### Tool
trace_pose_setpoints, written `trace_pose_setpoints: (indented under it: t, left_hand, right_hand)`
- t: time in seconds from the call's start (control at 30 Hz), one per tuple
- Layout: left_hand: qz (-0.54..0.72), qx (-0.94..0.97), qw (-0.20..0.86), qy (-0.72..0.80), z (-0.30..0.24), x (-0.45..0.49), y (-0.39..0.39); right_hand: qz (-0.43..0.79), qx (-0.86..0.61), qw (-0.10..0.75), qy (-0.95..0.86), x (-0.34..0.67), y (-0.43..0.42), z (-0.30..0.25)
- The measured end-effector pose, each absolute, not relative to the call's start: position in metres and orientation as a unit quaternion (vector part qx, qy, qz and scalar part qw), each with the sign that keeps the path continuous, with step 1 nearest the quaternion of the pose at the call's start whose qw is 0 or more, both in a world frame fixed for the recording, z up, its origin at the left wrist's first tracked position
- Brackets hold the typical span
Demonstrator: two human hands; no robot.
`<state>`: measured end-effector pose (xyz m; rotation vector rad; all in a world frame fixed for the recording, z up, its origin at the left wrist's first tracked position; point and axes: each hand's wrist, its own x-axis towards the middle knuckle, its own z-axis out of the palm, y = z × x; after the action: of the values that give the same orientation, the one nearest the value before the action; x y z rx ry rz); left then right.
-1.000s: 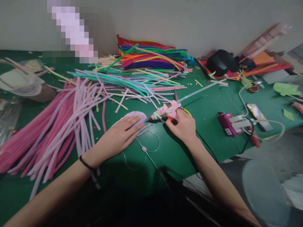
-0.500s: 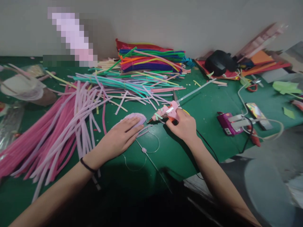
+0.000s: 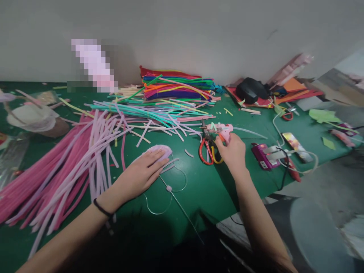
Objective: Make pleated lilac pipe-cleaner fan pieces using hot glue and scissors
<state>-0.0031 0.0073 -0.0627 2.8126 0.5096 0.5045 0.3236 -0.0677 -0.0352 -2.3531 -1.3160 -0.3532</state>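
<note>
Lilac chenille (image 3: 159, 147) lies on the worktop (image 3: 189, 178) beneath our flattened left grip (image 3: 145, 168), presumably to steady it, while our right grip (image 3: 234, 151) curls around the pink hot-glue gun (image 3: 226, 131), seemingly for control.

The scene is being viewed through a single camera worn on the person's head, and it is being aimed forward and down. The worktop (image 3: 199, 189) is being looked down on at a slant from its near side, with the wall (image 3: 182, 30) being taken in behind it across the top. The left hand (image 3: 140, 172) and right hand (image 3: 233, 151) are being seen at close range from above and behind, while the forearms (image 3: 257, 212) are being cut by the lower edge. Floor (image 3: 320, 182) is being caught at the right.
</note>
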Motion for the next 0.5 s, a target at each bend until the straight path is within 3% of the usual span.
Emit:
trace_pose_setpoints:
  t: [0.17,0.5]
  left_hand:
    - [0.178,0.959,0.13,0.18,-0.06,-0.003,0.007]
    - [0.173,0.959,0.126,0.185,-0.058,-0.002,0.006]
  right_hand:
    - [-0.109,-0.873,0.099,-0.465,0.341,-0.066,-0.031]
    - [-0.123,-0.88,0.043,-0.456,0.362,-0.054,-0.039]
